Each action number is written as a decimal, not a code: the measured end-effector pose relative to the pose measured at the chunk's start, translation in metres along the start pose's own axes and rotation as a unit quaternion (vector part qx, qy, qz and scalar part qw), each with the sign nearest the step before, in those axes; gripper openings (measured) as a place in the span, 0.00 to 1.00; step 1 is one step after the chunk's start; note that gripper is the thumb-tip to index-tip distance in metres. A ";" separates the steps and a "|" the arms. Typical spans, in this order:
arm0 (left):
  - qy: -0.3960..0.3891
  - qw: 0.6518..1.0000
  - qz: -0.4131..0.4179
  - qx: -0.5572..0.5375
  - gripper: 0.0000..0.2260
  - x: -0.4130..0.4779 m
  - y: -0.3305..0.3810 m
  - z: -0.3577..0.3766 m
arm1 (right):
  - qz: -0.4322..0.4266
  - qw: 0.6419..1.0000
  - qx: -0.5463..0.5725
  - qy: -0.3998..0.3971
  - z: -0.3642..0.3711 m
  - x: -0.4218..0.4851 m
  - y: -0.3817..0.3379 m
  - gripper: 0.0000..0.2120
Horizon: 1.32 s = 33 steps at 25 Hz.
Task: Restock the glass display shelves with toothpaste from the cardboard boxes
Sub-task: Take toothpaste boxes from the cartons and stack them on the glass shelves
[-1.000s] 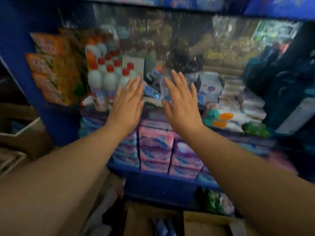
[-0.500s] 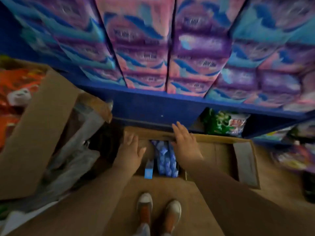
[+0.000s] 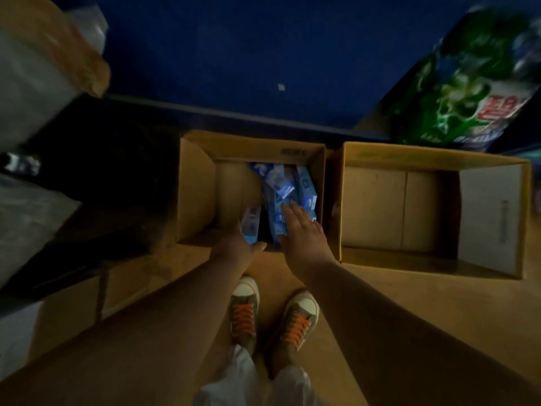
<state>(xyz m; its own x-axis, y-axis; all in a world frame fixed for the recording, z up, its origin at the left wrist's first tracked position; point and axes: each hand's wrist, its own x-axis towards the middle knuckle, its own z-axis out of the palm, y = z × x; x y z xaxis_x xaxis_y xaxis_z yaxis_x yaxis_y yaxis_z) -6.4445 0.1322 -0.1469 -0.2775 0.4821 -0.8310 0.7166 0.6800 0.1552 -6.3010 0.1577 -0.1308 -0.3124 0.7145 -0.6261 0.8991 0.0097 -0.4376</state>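
Observation:
An open cardboard box (image 3: 194,189) stands on the floor against the blue shelf base, with several blue toothpaste cartons (image 3: 282,186) lying in its right half. My left hand (image 3: 237,244) reaches in at the near wall beside a single upright carton (image 3: 251,221), fingers relaxed and holding nothing. My right hand (image 3: 301,230) is spread flat over the pile of cartons, fingertips touching them. Neither hand grips a carton. The glass display shelves are out of view.
A second, empty cardboard box (image 3: 494,212) sits just right of the first. A green detergent bag (image 3: 468,83) leans at the upper right. A cardboard flap and clear plastic (image 3: 44,54) lie at the left. My shoes (image 3: 272,315) stand on flattened cardboard below.
My view has dropped from the shelves to the boxes on the floor. Both hands came down from shelf height and have pushed deeper into the toothpaste box.

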 end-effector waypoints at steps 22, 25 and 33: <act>-0.015 0.841 -0.019 -0.540 0.06 -0.209 0.050 -0.276 | -0.125 0.982 -0.119 0.082 -0.203 -0.096 -0.154 0.46; -0.027 0.836 0.013 -0.549 0.11 -0.271 0.050 -0.334 | -0.165 0.955 -0.181 0.165 -0.270 -0.133 -0.185 0.45; -0.006 0.785 0.213 -0.582 0.16 -0.468 0.070 -0.501 | -0.346 0.813 -0.205 0.421 -0.472 -0.259 -0.307 0.21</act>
<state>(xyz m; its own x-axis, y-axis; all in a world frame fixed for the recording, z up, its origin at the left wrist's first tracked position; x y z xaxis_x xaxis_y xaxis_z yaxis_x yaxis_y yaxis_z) -6.5852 0.2310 0.5207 -0.1600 0.8024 -0.5749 -0.3297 0.5056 0.7973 -6.3514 0.2996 0.4706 -0.6215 0.6633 0.4169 0.6781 0.7220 -0.1377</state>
